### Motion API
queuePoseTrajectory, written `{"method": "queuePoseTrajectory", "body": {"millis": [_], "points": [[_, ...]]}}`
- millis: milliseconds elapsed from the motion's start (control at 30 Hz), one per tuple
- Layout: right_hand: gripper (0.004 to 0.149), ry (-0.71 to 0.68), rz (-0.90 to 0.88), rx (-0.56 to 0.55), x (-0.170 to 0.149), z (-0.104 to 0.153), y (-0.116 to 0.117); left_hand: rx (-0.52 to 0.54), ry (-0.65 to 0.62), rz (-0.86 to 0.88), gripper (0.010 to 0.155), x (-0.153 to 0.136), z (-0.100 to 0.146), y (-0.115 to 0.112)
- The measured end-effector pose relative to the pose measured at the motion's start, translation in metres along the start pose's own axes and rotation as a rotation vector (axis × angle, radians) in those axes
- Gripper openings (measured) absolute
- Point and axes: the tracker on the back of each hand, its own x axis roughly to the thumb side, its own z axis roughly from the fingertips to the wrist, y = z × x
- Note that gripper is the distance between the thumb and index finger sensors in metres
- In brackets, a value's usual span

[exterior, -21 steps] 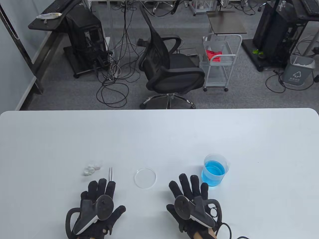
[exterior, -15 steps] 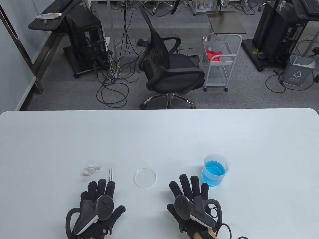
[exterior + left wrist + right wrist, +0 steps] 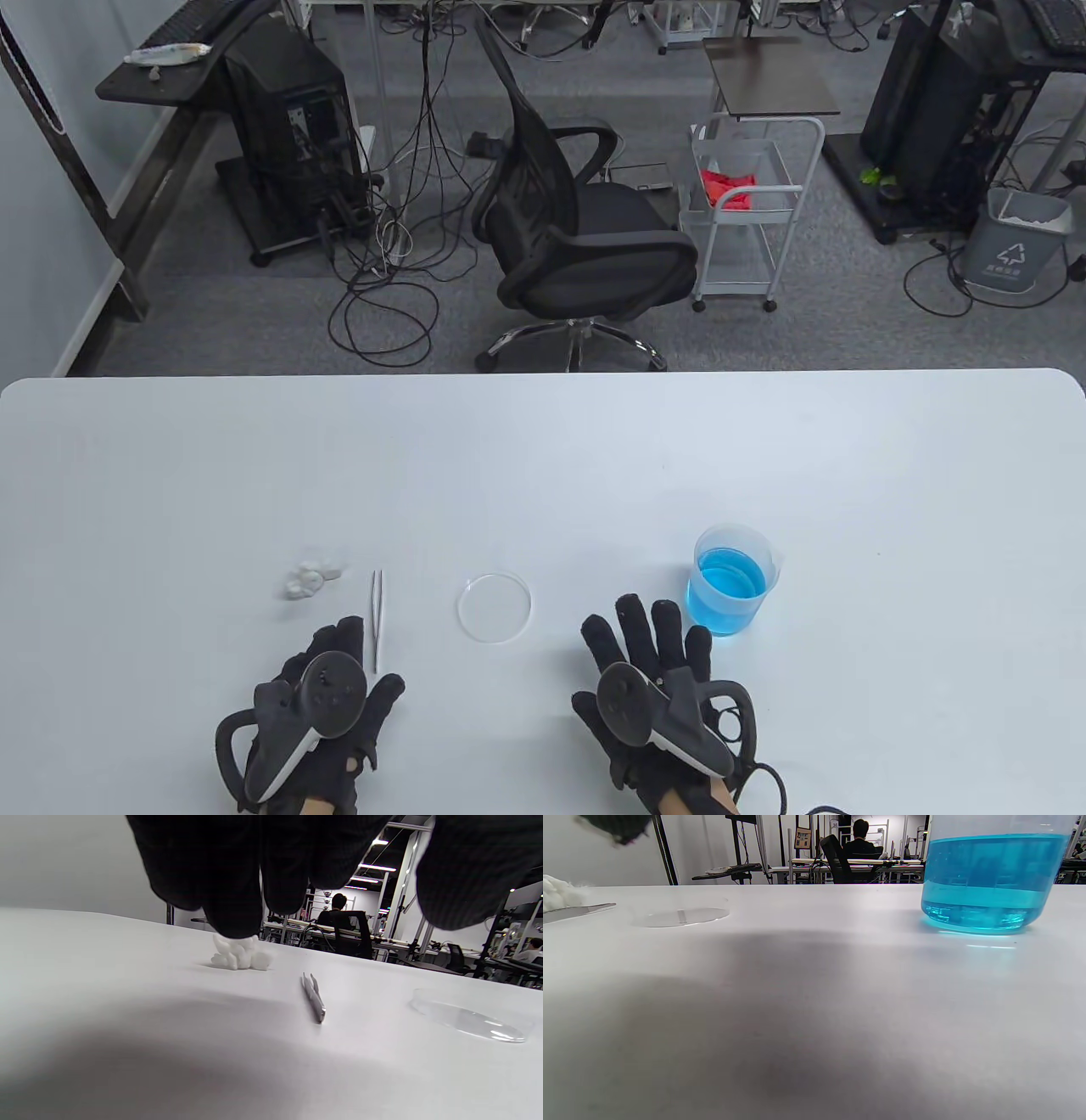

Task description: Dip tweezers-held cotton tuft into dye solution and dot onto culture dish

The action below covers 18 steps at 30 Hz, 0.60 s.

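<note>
Metal tweezers (image 3: 377,620) lie on the white table (image 3: 543,458), tips pointing away. A white cotton tuft pile (image 3: 310,579) sits to their left, and a clear culture dish (image 3: 495,607) to their right. A beaker of blue dye (image 3: 731,581) stands at the right. My left hand (image 3: 335,671) hovers just behind and left of the tweezers, open and empty; in the left wrist view its fingers (image 3: 233,878) hang above the cotton (image 3: 239,955) and the tweezers (image 3: 313,997). My right hand (image 3: 645,662) lies flat with its fingers spread, empty, between the dish and the beaker.
The right wrist view shows the beaker (image 3: 988,878) close on the right and the dish (image 3: 681,914) far left. Beyond the table's far edge stand an office chair (image 3: 577,229) and a white cart (image 3: 751,212).
My left hand has pulled back toward the near edge and tilted up, uncovering the near end of the tweezers. The right hand has barely moved.
</note>
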Motion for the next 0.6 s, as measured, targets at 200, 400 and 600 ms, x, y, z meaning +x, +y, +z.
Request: {"method": "queuePoseTrajectory", "body": {"millis": [200, 400, 600], "points": [[0.077, 0.003, -0.006, 0.002, 0.001, -0.002, 0.000, -0.052, 0.123, -0.131, 0.072, 0.006, -0.021, -0.005], [0.076, -0.001, -0.010, 0.027, 0.003, -0.004, 0.002, -0.142, 0.191, -0.081, 0.069, 0.012, -0.039, -0.011], [0.076, 0.000, -0.004, 0.024, 0.005, -0.004, 0.002, -0.163, 0.250, -0.056, 0.065, 0.016, -0.052, -0.017]]}}
